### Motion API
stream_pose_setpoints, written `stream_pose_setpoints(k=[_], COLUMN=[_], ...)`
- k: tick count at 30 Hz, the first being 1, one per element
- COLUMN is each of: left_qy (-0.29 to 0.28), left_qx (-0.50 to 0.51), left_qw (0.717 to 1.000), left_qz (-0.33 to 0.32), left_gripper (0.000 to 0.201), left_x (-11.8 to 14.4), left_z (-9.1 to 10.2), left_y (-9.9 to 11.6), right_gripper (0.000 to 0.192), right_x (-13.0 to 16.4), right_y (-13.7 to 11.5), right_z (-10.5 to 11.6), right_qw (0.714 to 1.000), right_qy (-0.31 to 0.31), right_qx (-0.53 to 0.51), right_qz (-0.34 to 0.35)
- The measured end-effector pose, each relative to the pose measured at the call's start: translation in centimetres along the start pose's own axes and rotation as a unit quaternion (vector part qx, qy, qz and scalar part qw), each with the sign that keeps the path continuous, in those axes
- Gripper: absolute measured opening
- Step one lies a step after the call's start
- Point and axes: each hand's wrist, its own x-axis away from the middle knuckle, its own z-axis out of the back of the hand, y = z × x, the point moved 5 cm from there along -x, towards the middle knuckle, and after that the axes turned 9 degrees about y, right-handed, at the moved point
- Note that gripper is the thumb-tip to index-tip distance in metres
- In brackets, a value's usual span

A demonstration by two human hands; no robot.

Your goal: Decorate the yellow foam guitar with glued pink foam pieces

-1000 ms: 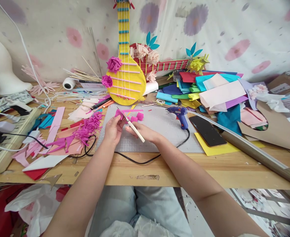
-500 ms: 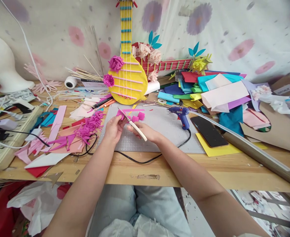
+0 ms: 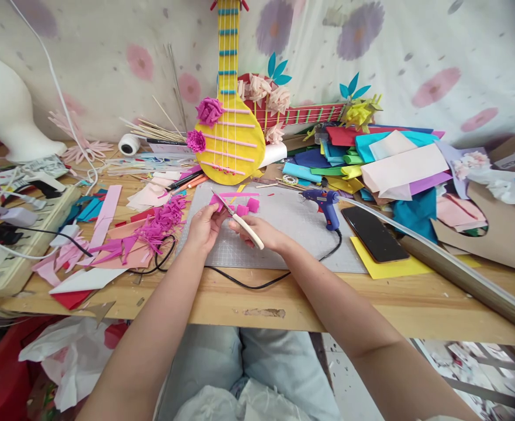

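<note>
The pink foam piece (image 3: 217,203) sits pinched in the fingers of the left hand (image 3: 203,227), held just above the near left part of the grey cutting mat (image 3: 283,234). The right hand (image 3: 263,234) is closed around the cream handle of a pair of scissors (image 3: 239,217), whose blades reach into the foam from the right. Over the last second both hands and the foam have kept the same grip and the same spot over the mat; only the whole view has drifted a little, so the cutting looks to be in mid-stroke rather than finished. Just beyond the hands lie small pink foam offcuts (image 3: 247,207) on the mat. Farther right rests a blue glue gun (image 3: 325,204), then a black phone (image 3: 373,233) on yellow paper. To the left spreads a heap of fringed magenta scraps (image 3: 154,228), and at the far edge leans a yellow paper guitar (image 3: 231,131).
</note>
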Motion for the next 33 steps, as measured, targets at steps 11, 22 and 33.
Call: stream_pose_setpoints(k=[11,22,33], left_qy=[-0.037,-0.051,-0.075], left_qx=[-0.016,-0.041,-0.035], left_qw=[0.999,0.998,0.996], left_qz=[-0.013,0.019,0.025], left_gripper=[0.006,0.007,0.008], left_x=[0.1,0.0,0.6], left_z=[-0.1,0.2,-0.5], left_y=[0.6,1.0,0.3], right_gripper=[0.046,0.047,0.051], right_x=[0.5,1.0,1.0], right_y=[-1.0,-1.4,-1.7], right_z=[0.6,0.4,0.7], right_qw=[0.999,0.995,0.994], right_qy=[-0.029,-0.101,-0.092], right_qx=[-0.015,-0.001,0.053], right_qz=[-0.022,0.004,0.031])
